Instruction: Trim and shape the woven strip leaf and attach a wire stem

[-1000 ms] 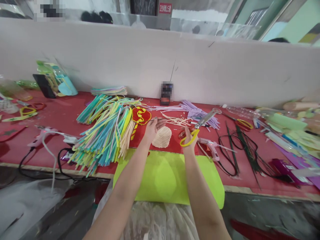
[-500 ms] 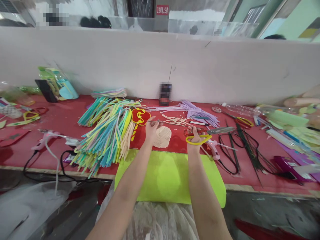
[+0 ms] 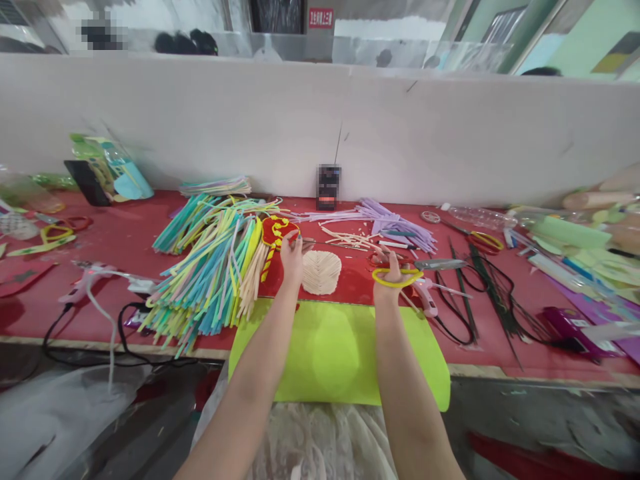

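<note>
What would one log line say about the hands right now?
left hand: beside cream leaf-shaped piece, grip unclear | right hand: holds yellow-handled scissors | front: lime-green sheet on red table

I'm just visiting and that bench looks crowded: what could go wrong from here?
1. The right hand holds yellow-handled scissors close to a pink glue gun and black wires; the blades might snag them.
2. The green foam sheet overhangs the table edge under both forearms, so it could slide off.
3. A second glue gun shows a red light beside the heap of coloured strips, which might scorch.
</note>
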`<action>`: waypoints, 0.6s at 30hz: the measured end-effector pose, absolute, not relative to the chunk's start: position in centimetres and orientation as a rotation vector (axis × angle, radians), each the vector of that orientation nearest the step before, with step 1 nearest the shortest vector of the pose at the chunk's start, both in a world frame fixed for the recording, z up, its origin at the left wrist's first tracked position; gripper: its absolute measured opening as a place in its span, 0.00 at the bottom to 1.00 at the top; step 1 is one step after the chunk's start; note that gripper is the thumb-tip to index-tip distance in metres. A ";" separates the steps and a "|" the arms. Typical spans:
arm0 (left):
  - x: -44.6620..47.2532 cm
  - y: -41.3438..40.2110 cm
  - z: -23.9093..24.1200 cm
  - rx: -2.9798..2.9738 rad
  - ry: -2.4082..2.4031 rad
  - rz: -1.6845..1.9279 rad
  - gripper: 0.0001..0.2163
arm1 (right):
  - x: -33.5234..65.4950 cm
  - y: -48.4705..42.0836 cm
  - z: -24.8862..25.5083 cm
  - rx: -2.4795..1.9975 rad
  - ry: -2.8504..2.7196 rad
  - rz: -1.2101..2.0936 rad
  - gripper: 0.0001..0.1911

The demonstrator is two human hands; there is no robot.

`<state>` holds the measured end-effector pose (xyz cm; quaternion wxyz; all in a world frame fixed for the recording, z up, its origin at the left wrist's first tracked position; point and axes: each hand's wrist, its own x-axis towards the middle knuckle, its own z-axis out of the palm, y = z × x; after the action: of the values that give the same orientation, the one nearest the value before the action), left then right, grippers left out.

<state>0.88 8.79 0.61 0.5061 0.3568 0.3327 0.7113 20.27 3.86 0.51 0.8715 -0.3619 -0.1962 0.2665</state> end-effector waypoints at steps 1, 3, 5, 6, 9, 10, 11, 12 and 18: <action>0.7 8.8 0.7 0.860 0.793 1.723 0.13 | 20.4 3.8 0.6 -0.779 -0.410 0.532 0.15; 0.4 8.9 0.8 0.839 0.776 1.744 0.13 | 20.7 3.5 0.7 -0.846 -0.399 0.497 0.12; 0.2 8.9 0.8 0.804 0.749 1.779 0.12 | 20.9 3.3 0.7 -0.903 -0.405 0.516 0.12; 0.0 9.0 0.8 0.788 0.734 1.803 0.12 | 20.8 3.2 0.7 -0.920 -0.428 0.554 0.14; -0.2 9.2 0.9 0.716 0.754 1.913 0.12 | 19.6 2.8 0.9 -0.941 -0.559 0.737 0.20; -0.3 9.2 1.0 0.685 0.784 1.957 0.11 | 19.0 2.7 1.0 -0.956 -0.600 0.788 0.21; -0.3 9.2 1.1 0.653 0.819 1.999 0.11 | 18.2 2.5 1.0 -0.975 -0.639 0.836 0.21; -0.4 9.2 1.2 0.628 0.848 2.034 0.10 | 17.5 2.3 1.0 -1.016 -0.697 0.900 0.22; -0.8 8.6 2.2 0.596 0.858 2.106 0.08 | 14.8 0.6 1.1 -1.243 -1.048 1.293 0.28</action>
<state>-0.83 8.62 2.24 0.3852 0.2339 0.3368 0.8267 14.75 0.59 1.15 0.5075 -0.5156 -0.4348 0.5362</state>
